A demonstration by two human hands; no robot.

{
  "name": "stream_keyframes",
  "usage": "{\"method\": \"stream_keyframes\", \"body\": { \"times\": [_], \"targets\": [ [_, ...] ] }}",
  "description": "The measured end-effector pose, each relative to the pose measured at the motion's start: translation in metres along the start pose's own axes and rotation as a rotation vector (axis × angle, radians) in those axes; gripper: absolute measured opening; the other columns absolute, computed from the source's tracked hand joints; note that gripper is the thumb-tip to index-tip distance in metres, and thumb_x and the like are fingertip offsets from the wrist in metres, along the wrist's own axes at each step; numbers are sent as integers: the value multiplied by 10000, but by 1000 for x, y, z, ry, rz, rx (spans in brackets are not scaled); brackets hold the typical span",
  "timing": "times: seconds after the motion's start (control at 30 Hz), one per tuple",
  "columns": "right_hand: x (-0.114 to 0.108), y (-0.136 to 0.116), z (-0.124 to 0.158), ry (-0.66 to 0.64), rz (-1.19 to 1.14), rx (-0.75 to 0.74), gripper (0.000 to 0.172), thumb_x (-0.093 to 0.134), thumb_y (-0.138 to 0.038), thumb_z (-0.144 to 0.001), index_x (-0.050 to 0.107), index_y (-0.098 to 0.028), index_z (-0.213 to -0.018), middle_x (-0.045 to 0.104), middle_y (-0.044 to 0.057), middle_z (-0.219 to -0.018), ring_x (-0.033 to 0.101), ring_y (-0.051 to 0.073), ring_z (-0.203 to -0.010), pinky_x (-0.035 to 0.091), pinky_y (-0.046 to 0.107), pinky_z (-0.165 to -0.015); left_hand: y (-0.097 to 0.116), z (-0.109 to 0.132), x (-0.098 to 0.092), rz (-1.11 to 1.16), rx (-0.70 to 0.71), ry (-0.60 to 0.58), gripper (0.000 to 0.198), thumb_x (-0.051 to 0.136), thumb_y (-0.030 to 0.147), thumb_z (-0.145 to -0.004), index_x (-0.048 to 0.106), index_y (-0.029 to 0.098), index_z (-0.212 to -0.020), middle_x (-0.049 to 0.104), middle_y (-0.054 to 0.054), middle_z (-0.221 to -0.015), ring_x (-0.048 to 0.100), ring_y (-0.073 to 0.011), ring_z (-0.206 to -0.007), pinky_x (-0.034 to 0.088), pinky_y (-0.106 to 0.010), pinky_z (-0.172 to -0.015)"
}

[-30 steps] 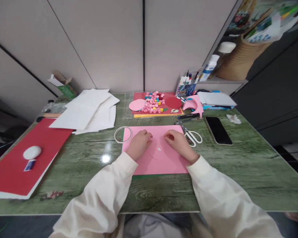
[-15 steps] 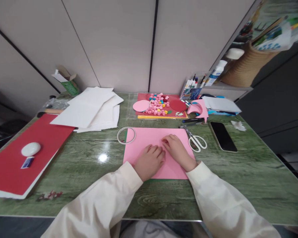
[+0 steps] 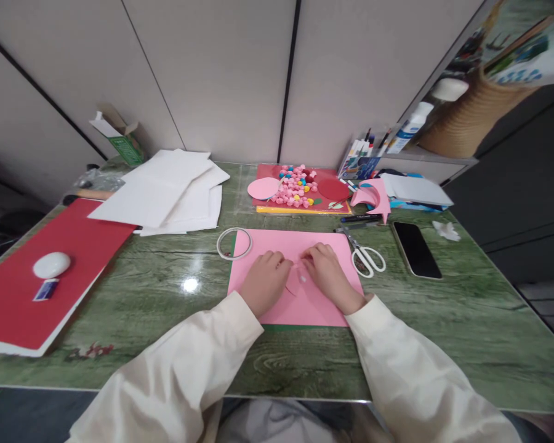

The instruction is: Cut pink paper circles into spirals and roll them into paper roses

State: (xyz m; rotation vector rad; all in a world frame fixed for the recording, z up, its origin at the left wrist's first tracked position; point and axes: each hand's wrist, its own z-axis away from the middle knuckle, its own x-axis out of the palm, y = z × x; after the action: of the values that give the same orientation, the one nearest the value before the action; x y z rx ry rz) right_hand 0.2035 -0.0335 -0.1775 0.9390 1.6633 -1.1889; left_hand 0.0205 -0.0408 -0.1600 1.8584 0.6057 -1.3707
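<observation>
A pink paper sheet [image 3: 253, 307] lies on a green sheet at the table's front middle, under both hands. My left hand [image 3: 266, 277] is closed at the fingertips on a small pink paper piece [image 3: 294, 286], whose lower edge shows as a dark curved line. Facing it, my right hand [image 3: 325, 271] pinches at the top of the same piece; its fingertips are partly hidden. A tiny whitish bit [image 3: 303, 279] shows between the hands. The tape roll [image 3: 221, 246] overlaps the sheet's upper left corner. White-handled scissors [image 3: 367, 259] lie at its right edge.
Behind the sheet, a red pack [image 3: 265, 206] carries colourful small pieces and a pink oval. White papers [image 3: 143, 191] and a red sheet [image 3: 18, 307] with a white oval object [image 3: 52, 265] lie left. A phone [image 3: 417, 249], pens [image 3: 360, 218] and pink scraps [image 3: 373, 195] are right.
My left hand has shifted slightly left and up, its fingers now pinching. The small pink piece and whitish bit have come into sight between the hands. The camera view has shifted slightly.
</observation>
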Motion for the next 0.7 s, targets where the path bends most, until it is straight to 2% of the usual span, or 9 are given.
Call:
{"method": "stream_keyframes", "body": {
  "times": [0.07,0.13,0.37,0.7],
  "targets": [
    [1,0,0,-4,13,1,112,498,-169,-836,598,-162,-884,567,85,-896,485,225,-902,395,357,-766,-6,-2,-1,66,-114,53,203,445,223,-858,568,183,-1014,537,-73,-937,489,-209,-912,403,-354,-812],
    [1,0,0,-5,20,1,115,495,-168,-836,597,-161,-889,567,85,-893,483,226,-902,393,357,-765,-10,-5,1,123,-155,67,224,513,247,-819,562,183,-1028,526,-72,-957,482,-213,-932,403,-359,-830],
    [3,1,-1,-4,19,-9,111,498,-177,-840,595,-172,-893,565,82,-901,484,225,-896,387,350,-759,-9,-12,12,238,-186,64,218,566,268,-782,596,193,-985,521,-56,-941,478,-206,-941,391,-351,-848],
    [-3,0,0,-27,14,4,117,509,-188,-850,583,-171,-938,582,75,-941,487,213,-916,385,340,-784,-7,-15,16,288,-222,55,164,574,248,-780,606,198,-933,533,-49,-942,472,-204,-941,374,-355,-845]
  ]
}}
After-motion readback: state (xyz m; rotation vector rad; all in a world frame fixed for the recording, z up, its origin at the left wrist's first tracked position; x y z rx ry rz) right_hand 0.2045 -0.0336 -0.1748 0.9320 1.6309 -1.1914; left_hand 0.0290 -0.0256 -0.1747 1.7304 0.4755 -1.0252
